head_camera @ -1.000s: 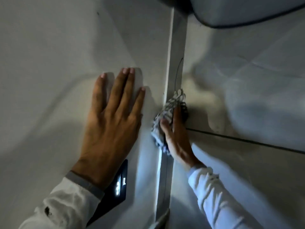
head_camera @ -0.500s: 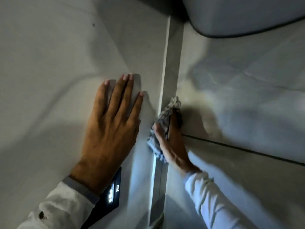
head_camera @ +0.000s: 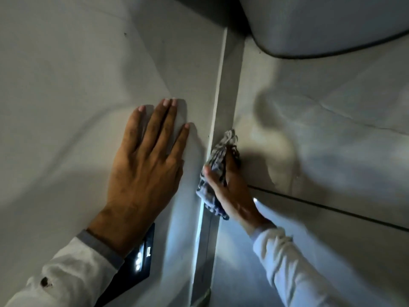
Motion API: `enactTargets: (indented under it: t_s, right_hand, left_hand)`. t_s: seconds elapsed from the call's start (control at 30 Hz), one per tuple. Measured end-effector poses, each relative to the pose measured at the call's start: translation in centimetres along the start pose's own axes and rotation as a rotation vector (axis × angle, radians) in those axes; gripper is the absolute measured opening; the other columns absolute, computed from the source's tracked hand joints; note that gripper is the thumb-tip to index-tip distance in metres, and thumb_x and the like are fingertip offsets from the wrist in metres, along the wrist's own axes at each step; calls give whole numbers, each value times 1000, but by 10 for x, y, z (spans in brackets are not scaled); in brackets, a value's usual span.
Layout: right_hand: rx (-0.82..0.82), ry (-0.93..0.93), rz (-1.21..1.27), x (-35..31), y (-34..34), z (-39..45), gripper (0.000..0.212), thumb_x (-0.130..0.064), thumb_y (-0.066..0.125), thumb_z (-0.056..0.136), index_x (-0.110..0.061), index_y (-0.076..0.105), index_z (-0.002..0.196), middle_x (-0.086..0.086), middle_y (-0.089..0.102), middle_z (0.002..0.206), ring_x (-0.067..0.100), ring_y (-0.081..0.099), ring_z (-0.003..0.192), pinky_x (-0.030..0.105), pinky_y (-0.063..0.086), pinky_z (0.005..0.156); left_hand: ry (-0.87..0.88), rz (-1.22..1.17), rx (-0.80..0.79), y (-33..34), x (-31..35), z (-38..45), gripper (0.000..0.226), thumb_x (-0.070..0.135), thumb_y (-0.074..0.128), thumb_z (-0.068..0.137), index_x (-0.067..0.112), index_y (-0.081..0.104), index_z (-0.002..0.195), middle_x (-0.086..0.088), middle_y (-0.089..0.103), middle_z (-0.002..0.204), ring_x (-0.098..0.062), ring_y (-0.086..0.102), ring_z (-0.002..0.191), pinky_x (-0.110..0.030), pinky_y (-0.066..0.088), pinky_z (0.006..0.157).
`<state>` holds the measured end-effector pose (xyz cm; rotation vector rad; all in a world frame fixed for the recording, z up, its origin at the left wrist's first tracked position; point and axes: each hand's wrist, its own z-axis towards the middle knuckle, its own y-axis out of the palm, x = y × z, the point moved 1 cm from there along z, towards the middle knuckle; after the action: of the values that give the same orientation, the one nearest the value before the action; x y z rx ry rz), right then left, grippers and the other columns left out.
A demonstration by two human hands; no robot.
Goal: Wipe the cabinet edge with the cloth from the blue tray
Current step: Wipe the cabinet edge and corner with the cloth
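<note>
Cabinet edge [head_camera: 221, 85] runs as a narrow pale strip from the top middle of the view down to the bottom middle, with a thin bright lip along its left side. A wide flat cabinet panel [head_camera: 77, 96] lies to its left; another pale panel [head_camera: 321, 118] lies to its right, crossed by a dark seam [head_camera: 332, 207] that starts just beside the right hand and slants down toward the right border.

Left hand [head_camera: 143, 171] — flat, palm down on the left panel, fingers spread and straight, holding nothing. Its little finger tip sits near the strip's bright lip but apart from it. A white sleeve [head_camera: 73, 269] covers the wrist, and a dark panel with small lit marks [head_camera: 141, 258] shows just beside and partly under that wrist.

Right hand [head_camera: 230, 185] — clamped around the cloth [head_camera: 218, 160], thumb on the left face of the bundle, fingers wrapped behind. The cloth is a bunched, patterned blue-and-white rag, pressed against the strip about halfway along its visible length. One tuft sticks out above the fingertips and a fold hangs out below the heel of the hand. Right sleeve [head_camera: 287, 269] is somewhat blurred.

Room along the strip: bare above the cloth up to a large rounded grey body [head_camera: 332, 23] with a dark rim at the upper right corner; bare below the cloth down to the lower border. The two hands are apart, the strip's lip between them.
</note>
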<state>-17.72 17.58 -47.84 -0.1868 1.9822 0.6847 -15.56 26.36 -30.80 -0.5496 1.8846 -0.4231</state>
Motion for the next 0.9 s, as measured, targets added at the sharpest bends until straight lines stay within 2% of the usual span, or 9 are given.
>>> enactTargets:
  t_s: [0.1,0.17,0.23,0.27,0.33,0.43,0.57,0.8,0.9]
  right_hand:
    - [1,35,-74,-15,-18,51,54,-65,57,90,-24,53,125,-4,73,84,16,74,71,12,56,69]
    - [-6,33,-53,-41,-36,106,69,-86,45,73,-35,57,117,-12,70,103,5,70,92,22,52,90]
    - [-18,12,-71,-63,-49,147,61,-93,36,71,-50,50,113,-26,55,114,-15,55,109,14,33,112]
    - [-18,-11,-109,-70,-50,156,62,-90,34,77,-55,43,127,-28,48,133,-21,46,124,11,25,119]
    - [-14,-34,-130,-64,-44,156,81,-76,33,89,-34,29,158,0,33,167,10,27,156,33,15,132]
    - [9,104,-205,-15,-17,87,82,-63,38,97,-21,15,164,11,32,169,29,36,153,48,32,126]
    - [-123,177,-85,39,21,-36,68,-37,44,108,-16,11,164,10,24,171,28,28,156,54,25,128]
    - [-92,204,-120,-5,-1,7,61,-36,41,110,-12,21,162,10,35,167,14,41,147,17,30,116]
    - [23,139,-145,-15,-6,26,61,-44,42,108,-19,25,161,14,47,158,-1,66,97,0,48,68]
  left_hand:
    - [15,6,9,0,-2,0,64,35,50,105,10,42,164,-27,28,173,-42,26,162,-58,9,130]
    - [24,-3,16,0,-2,0,64,34,51,105,10,44,163,-28,29,172,-43,27,162,-61,13,131]
    - [27,-23,0,0,-3,0,63,32,49,104,8,43,163,-29,28,173,-44,26,162,-62,16,132]
    - [24,-34,-5,1,-3,-1,63,31,47,105,8,41,163,-29,26,173,-44,24,162,-62,14,132]
    - [4,-69,-4,2,-3,-4,62,27,43,106,6,38,165,-29,22,174,-44,19,164,-61,10,133]
    - [-4,-108,21,0,-5,-21,62,24,46,104,4,43,162,-29,25,174,-43,22,163,-60,15,133]
    - [-26,-94,49,-7,-7,-81,57,29,51,107,5,50,159,-27,32,172,-40,30,161,-58,19,132]
    - [48,-97,19,-11,-4,-105,57,30,43,112,4,43,162,-25,34,171,-39,33,160,-56,30,131]
    - [43,-107,66,-3,-3,-107,58,31,44,111,4,45,162,-24,34,172,-39,33,160,-55,29,132]
